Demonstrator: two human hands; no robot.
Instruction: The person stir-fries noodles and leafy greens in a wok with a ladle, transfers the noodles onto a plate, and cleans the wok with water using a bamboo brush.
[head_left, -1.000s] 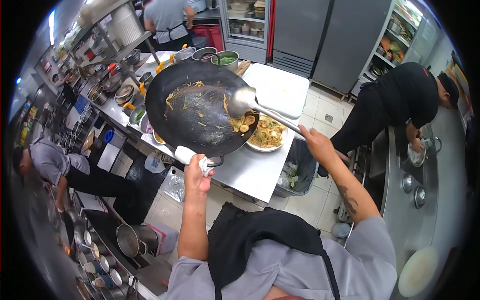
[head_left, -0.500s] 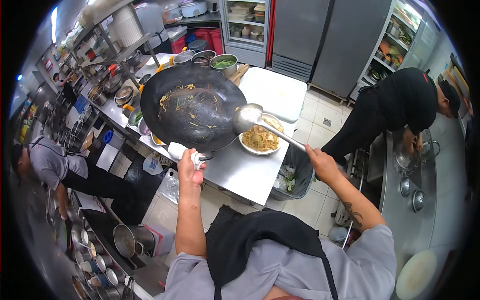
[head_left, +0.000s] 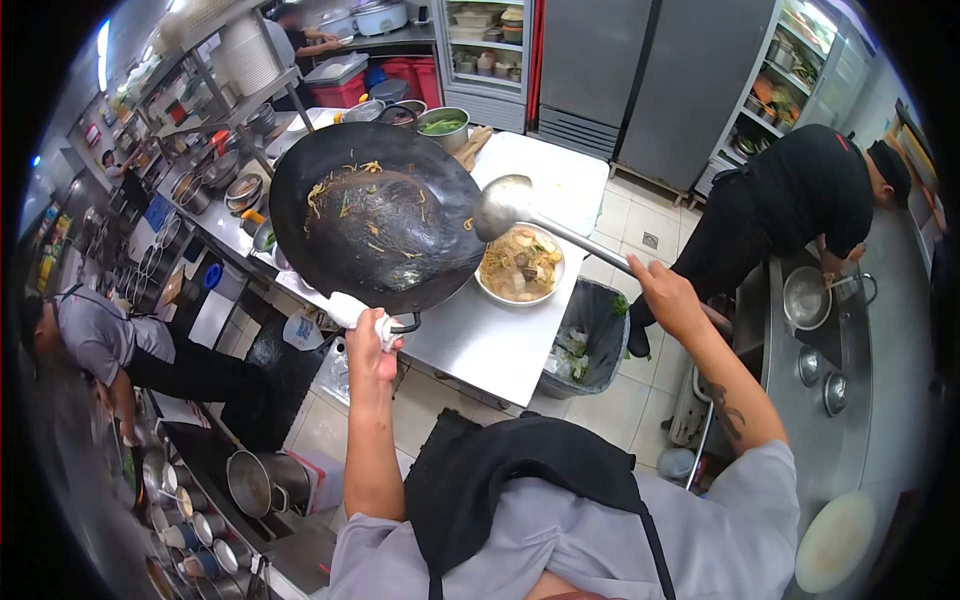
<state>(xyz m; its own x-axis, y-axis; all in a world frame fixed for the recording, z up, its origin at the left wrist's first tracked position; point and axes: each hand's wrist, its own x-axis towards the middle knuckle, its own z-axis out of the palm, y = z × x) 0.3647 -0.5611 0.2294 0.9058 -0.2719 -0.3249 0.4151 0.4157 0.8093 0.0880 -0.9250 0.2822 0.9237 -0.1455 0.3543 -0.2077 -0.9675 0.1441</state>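
Note:
My left hand (head_left: 372, 335) is closed around a white cloth (head_left: 347, 310) wrapped at the near handle of a big black wok (head_left: 400, 225). The wok is tilted, and a few noodle scraps cling to its inside. In my right hand (head_left: 668, 295) is the long handle of a steel ladle (head_left: 505, 207), its bowl close to the wok's right rim. Below the ladle, a white plate (head_left: 493, 295) piled with noodles (head_left: 522, 262) and other pieces stands on the steel table (head_left: 480, 350).
Beyond the plate lies a white cutting board (head_left: 560, 185). A pot of green vegetables (head_left: 443, 122) stands behind the wok. A bin (head_left: 590, 345) with scraps is right of the table. One person (head_left: 800, 200) bends over a sink at right; another (head_left: 110, 335) works at left.
The wok and my left hand have shifted slightly left. My right hand has moved right and up with the ladle, uncovering more of the plate. The noodles now show more pieces on top.

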